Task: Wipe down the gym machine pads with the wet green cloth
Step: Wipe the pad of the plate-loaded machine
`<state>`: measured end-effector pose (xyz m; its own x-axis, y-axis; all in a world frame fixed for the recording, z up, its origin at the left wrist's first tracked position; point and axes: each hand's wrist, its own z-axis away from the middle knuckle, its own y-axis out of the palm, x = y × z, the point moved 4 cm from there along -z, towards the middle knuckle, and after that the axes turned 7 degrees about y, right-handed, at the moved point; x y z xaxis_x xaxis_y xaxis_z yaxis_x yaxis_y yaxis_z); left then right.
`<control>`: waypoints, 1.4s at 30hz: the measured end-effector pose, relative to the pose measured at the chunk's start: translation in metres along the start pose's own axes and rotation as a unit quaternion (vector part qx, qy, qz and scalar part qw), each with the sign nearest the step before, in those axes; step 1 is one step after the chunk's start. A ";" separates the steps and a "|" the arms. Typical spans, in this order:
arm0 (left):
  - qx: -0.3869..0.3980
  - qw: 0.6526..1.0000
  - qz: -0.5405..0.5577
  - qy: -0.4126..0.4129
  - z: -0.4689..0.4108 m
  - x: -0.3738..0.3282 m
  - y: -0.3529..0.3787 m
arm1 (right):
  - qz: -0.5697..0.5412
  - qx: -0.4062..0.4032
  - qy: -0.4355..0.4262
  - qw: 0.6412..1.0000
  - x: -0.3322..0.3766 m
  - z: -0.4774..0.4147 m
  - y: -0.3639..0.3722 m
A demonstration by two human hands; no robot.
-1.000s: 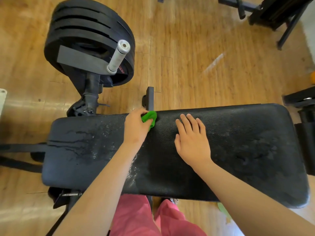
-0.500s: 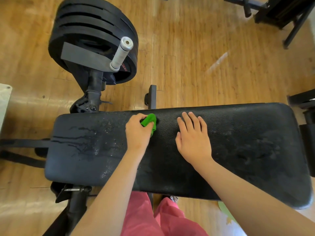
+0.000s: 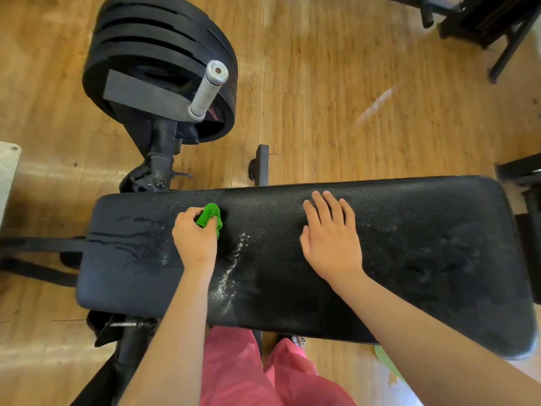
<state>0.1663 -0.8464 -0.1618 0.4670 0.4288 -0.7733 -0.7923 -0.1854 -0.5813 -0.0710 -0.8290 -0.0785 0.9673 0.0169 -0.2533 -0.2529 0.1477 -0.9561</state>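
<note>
- Green cloth (image 3: pixel 211 215), bunched small, sits in the grip of the left hand (image 3: pixel 195 238), whose fingers curl round it and press it onto the black pad (image 3: pixel 424 259), left of the pad's middle and near its far edge.
- Right hand (image 3: pixel 330 235) lies flat on the pad, fingers straight and slightly spread, palm down, holding nothing; it is well apart from the cloth, to its right.
- Between the two hands a streak of pale specks runs across the pad toward its near edge.
- Left of the cloth the pad's surface shows dark wet trails and droplets; the right part looks dull and smudged.
- Beyond the pad's far edge stands a stack of black weight plates (image 3: pixel 152 54) with a white handle (image 3: pixel 208 89) sticking out.
- Pink trousers (image 3: pixel 248 370) show below the pad, over a wooden floor (image 3: pixel 351 98).
</note>
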 end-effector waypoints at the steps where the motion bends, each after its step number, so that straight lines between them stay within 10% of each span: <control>1: -0.004 1.000 0.011 -0.004 0.005 -0.005 0.003 | 0.000 0.000 0.001 1.000 0.000 0.000 0.000; 10: 0.070 0.985 0.059 0.146 0.065 -0.048 0.035 | -0.009 -0.019 -0.001 1.000 0.001 0.001 -0.001; 23: 0.011 0.998 -0.001 0.054 0.035 0.016 -0.013 | -0.001 -0.015 0.000 1.000 0.001 0.000 -0.001; 31: 0.108 0.977 0.037 0.179 0.082 -0.009 0.006 | -0.004 -0.026 -0.002 1.000 0.001 0.001 -0.001; 42: 0.022 0.997 -0.012 0.067 0.057 0.044 -0.027 | -0.011 -0.049 -0.005 0.999 0.000 0.001 0.000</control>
<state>0.1854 -0.7726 -0.1657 0.5322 0.3095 -0.7880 -0.7955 -0.1356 -0.5905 -0.0712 -0.8277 -0.0782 0.9724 0.0238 -0.2320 -0.2329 0.0513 -0.9711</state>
